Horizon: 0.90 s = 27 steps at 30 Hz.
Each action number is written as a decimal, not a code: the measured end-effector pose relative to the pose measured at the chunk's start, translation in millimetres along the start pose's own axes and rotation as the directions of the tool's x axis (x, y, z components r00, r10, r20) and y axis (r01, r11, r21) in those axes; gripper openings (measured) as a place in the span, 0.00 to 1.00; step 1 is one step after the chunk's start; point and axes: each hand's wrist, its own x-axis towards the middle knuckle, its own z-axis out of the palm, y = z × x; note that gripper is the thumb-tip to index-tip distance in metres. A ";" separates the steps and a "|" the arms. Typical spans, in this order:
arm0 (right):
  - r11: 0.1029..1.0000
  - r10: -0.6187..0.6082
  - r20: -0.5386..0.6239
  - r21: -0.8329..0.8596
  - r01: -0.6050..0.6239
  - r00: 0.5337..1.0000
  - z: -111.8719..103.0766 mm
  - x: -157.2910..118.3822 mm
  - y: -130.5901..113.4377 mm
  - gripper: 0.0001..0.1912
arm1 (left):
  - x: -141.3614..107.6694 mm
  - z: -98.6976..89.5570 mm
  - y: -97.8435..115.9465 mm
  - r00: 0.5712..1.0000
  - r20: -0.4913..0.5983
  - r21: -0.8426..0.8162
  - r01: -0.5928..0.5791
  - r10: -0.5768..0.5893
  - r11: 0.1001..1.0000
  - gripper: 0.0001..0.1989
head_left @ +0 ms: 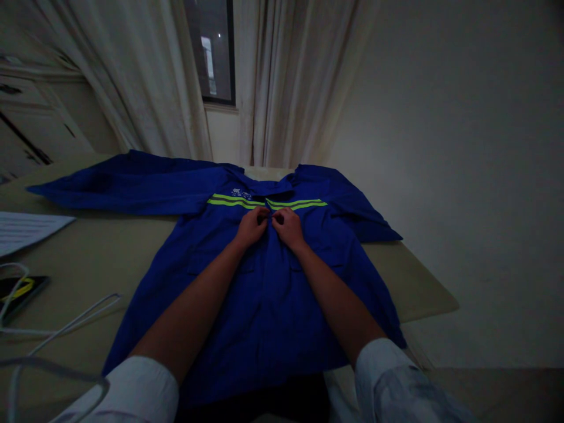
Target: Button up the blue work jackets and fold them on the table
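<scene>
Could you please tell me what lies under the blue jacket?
The blue jacket is spread on a table, whose pale top shows on both sides of it. The stretch directly beneath is covered, so I cannot tell whether anything else lies there.

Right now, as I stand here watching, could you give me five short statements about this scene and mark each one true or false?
1. The left hand and the right hand are close together at the front of the blue jacket. True.
2. Red trim crosses the jacket's chest. False: the chest stripes are yellow-green.
3. The jacket is hanging up. False: it lies spread out on the table.
4. A sheet of paper lies to the left of the jacket. True.
5. Pale curtains hang beyond the table, with part of a window showing between them. True.
</scene>
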 end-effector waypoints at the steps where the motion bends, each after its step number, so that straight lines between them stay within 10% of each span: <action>1: 1.000 -0.004 -0.006 0.013 0.004 1.000 -0.6 0.2 0.7 0.05 | 0.2 -0.4 -0.2 1.000 -0.004 -0.014 0.002 -0.003 1.000 0.15; 13: 0.994 0.053 0.183 0.080 -0.069 0.982 -7.5 14.3 11.8 0.05 | 0.4 -0.1 -1.6 0.999 -0.041 0.098 -0.004 0.008 0.995 0.06; 27: 0.989 -0.011 0.175 -0.140 0.036 0.984 -9.1 -0.2 -9.6 0.04 | 7.2 5.5 -15.7 0.996 -0.020 -0.218 0.076 -0.082 0.973 0.10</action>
